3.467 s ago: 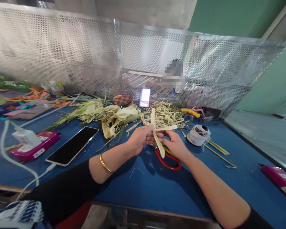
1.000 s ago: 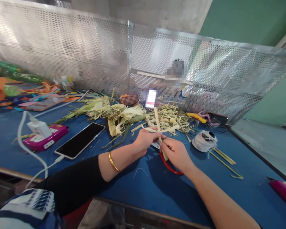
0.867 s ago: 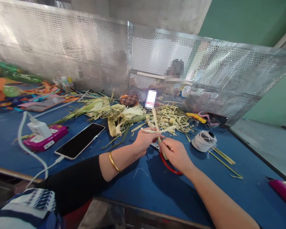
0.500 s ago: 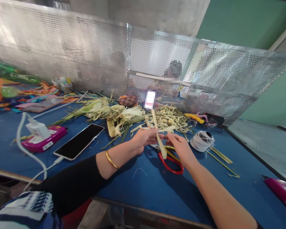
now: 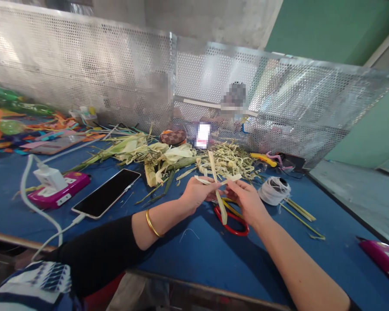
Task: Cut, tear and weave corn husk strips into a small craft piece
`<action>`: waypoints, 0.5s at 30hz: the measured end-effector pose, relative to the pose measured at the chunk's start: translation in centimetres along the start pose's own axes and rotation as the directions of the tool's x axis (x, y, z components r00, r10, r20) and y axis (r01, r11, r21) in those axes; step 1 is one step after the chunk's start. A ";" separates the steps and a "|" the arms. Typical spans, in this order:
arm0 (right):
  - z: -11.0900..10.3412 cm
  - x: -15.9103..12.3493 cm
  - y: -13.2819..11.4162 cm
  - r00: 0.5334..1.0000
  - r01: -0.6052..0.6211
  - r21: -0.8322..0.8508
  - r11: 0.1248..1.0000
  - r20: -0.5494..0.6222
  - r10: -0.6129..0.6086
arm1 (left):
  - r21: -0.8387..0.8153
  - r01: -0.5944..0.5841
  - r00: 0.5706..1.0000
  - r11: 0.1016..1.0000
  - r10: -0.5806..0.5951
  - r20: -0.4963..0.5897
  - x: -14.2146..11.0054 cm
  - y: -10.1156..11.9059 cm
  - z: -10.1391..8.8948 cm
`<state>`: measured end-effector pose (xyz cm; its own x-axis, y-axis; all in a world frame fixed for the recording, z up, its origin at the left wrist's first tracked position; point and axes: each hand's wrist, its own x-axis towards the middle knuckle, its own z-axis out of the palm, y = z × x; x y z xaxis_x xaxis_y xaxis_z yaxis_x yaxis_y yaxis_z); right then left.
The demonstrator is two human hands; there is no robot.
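Two pale dried leaf strips (image 5: 219,203) cross each other above the blue table (image 5: 214,255). My left hand (image 5: 197,193) pinches them at the crossing, fingers closed. My right hand (image 5: 246,201) grips the strips from the right side, fingers also closed. One strip points up and down, the other lies sideways. Red-handled scissors (image 5: 235,222) lie on the table just under my hands.
A heap of corn husks (image 5: 155,155) and shredded strips (image 5: 233,160) lies behind my hands. A spool of white string (image 5: 274,190) sits to the right, a phone (image 5: 106,192) and pink power strip (image 5: 60,194) to the left. A perforated metal screen (image 5: 116,77) closes the back.
My right hand slid from the lower end of the upright strip up toward the crossing, and the strips shifted slightly. My left hand kept its pinch throughout.
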<state>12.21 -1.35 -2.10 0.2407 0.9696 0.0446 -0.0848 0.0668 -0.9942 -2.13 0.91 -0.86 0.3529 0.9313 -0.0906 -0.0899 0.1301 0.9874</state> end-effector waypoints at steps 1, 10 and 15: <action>0.1 0.0 0.0 1.000 -0.005 0.002 1.000 0.013 0.005 | 0.042 -0.009 1.000 0.999 0.008 0.021 0.0 -0.1 -0.1; -1.0 0.7 -0.5 0.986 0.104 -0.036 0.994 -0.126 -0.108 | -0.012 0.121 0.972 0.993 -0.116 0.206 1.0 1.6 -2.1; -0.8 0.3 -0.9 0.992 0.109 -0.077 0.991 -0.061 -0.114 | 0.134 0.049 0.976 0.990 -0.076 0.204 1.4 1.8 -2.8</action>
<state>13.12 -1.31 -1.27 0.3076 0.9394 0.1512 0.0166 0.1536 -0.9880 -4.42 3.38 0.47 0.5416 0.8294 -0.1372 0.0532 0.1290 0.9902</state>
